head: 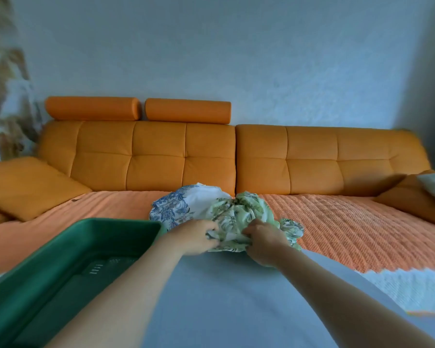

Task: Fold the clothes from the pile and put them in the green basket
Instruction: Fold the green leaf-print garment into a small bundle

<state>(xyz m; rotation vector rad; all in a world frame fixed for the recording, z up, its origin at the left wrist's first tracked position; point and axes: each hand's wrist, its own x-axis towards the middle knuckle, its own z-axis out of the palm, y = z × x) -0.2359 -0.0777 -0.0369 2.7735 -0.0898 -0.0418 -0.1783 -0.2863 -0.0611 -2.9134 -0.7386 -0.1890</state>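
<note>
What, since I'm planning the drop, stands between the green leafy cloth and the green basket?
Nothing visible does. The left hand and right hand hold the green leafy cloth; the green basket sits open just left of it. The blue-patterned cloth lies behind, off that path.

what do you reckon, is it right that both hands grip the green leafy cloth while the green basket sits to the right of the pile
Not quite. The head view shows the green basket to the left of the pile, not the right. The rest holds: the left hand and right hand both grip the green leafy cloth.
</note>
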